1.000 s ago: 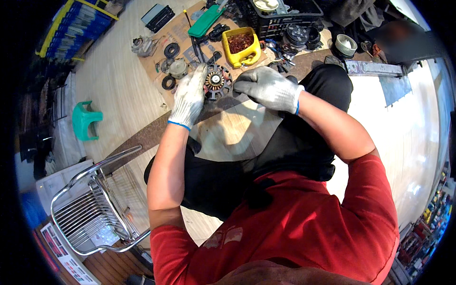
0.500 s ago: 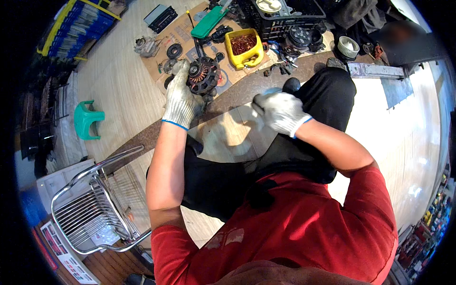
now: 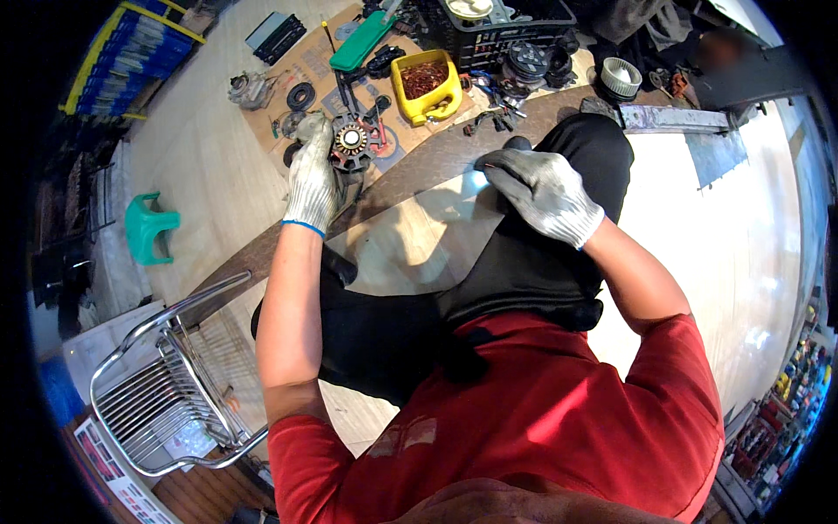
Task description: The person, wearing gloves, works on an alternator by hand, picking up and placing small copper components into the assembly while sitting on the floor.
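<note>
Gripped in my gloved left hand is a round part with a toothed dark rim and a ring of copper-coloured segments, held over the cardboard with its face upward. Apart from it, my gloved right hand is by my right knee, its dark-coated fingers curled; what they hold, if anything, I cannot make out. Near my left hand lie a black ring and several small dark parts.
A yellow container of reddish bits, a green case, a black crate and assorted parts lie ahead. A white fan wheel is at right, a green stool and a chrome rack at left.
My right hand has moved away from the round part, rightward toward my knee. My left hand still holds the part, which tilted and has turned face up again.
</note>
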Demonstrator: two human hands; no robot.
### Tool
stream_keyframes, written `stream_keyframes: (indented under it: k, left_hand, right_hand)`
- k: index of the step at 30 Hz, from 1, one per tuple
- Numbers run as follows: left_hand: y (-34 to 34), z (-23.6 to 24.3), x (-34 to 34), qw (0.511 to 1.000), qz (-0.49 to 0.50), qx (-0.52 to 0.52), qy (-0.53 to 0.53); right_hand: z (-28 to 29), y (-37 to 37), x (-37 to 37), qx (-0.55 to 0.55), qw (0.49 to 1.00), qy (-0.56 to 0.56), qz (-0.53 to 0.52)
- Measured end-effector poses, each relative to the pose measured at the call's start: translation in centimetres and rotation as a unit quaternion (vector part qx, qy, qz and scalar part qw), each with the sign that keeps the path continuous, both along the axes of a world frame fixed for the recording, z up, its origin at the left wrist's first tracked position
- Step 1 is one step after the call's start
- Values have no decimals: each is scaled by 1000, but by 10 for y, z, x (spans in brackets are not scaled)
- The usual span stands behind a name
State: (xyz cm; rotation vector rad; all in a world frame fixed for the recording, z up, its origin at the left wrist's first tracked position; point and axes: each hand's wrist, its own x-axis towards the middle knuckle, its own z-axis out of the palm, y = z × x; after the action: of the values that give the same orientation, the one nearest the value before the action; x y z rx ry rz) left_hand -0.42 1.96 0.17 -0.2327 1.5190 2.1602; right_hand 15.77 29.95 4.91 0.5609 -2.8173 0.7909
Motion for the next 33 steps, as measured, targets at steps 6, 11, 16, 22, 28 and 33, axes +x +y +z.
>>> stream_keyframes:
  k: [6,11,16,22,28,33]
  left_hand:
    - [0,-40,-16,973,34,-228,5]
    - [-59,-181,-47,870,-9,-493,-19]
    - [-47,-301,9,954,108,-132,-248]
    - [-15,-329,27,912,31,-300,-279]
    - [-14,-413,-16,897,-8,-411,-162]
    - [-4,-388,-59,804,-90,-588,-29]
  right_hand:
    - [-8,1,-33,-90,996,-24,-12]
    - [10,-8,-104,-158,968,-195,5]
    - [-29,0,-175,-245,934,-251,-62]
    - [-27,-7,-165,-53,981,-182,-37]
    - [-41,-18,-172,-3,986,-140,88]
    - [-53,-17,-173,-26,975,-218,24]
